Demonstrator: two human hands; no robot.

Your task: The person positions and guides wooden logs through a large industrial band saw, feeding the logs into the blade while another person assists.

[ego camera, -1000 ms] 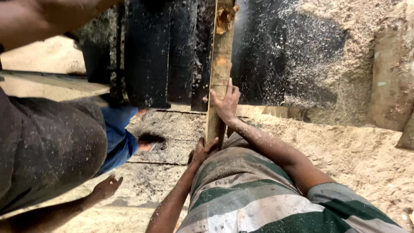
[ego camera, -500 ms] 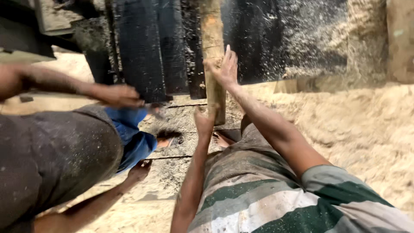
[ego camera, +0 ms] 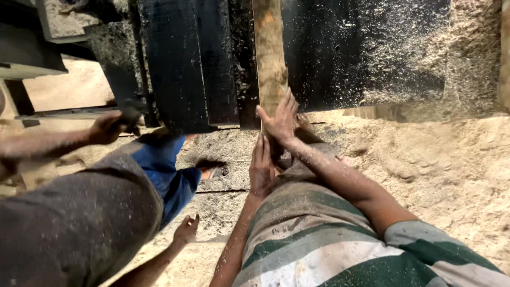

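Both hands are pressing open-palmed on the wooden plank (ego camera: 270, 58): right hand (ego camera: 279, 119) on top, left hand (ego camera: 261, 170) at its near end. Plank is lying on the dark, sawdust-covered sawmill bed (ego camera: 175, 64); fingers could slip and get pinched.

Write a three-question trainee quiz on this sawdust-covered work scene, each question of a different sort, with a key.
1. True or false: the right hand rests on the wooden plank.
2. Where is the left hand? A) on the co-worker's back B) just below the right hand, at the plank's near end C) in the air, far from the plank
3. Fill in: the ground is covered with ____.

Key: 1 true; 2 B; 3 sawdust. A co-worker's hand reaches toward the dark machine at left.
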